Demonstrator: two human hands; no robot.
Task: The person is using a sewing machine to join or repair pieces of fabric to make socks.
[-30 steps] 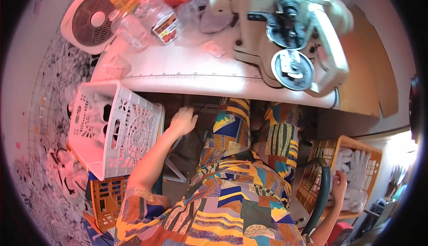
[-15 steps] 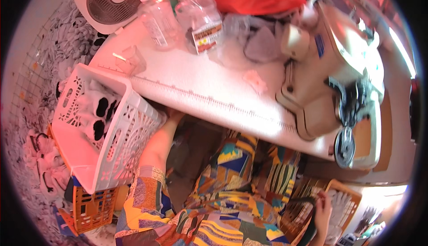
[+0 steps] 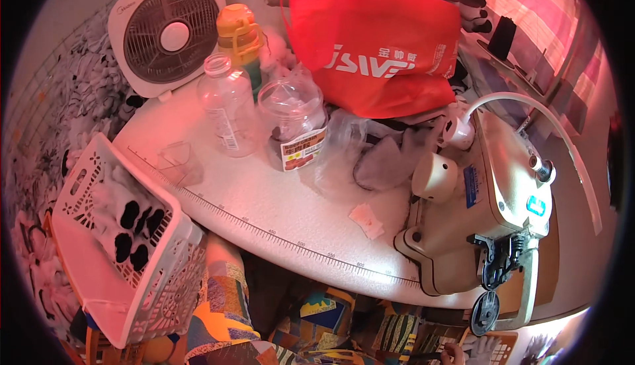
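Observation:
My left forearm runs up in a patterned sleeve (image 3: 221,285) beside the white plastic basket (image 3: 142,309). The left hand itself is hidden behind the basket's side and below the table edge. Inside the basket lie white knitted pieces with black tips (image 3: 135,226), which look like gloves. At the lower edge, right of my lap, only a part of my right hand (image 3: 453,354) shows. It is next to an orange-brown basket (image 3: 506,346) holding pale gloves (image 3: 479,346). Whether its fingers hold anything cannot be made out.
A beige sewing machine (image 3: 443,246) stands at the table's right. On the white table (image 3: 264,199) are a clear bottle (image 3: 228,117), a clear jar (image 3: 291,120), a red bag (image 3: 377,54), a fan (image 3: 165,34) and grey cloth (image 3: 383,160). White-and-black knitted pieces (image 3: 79,100) are heaped at left.
My view has tilted up, so the table and baskets sit lower in the picture. My right hand is now mostly cut off at the lower edge, and the left wrist is hidden.

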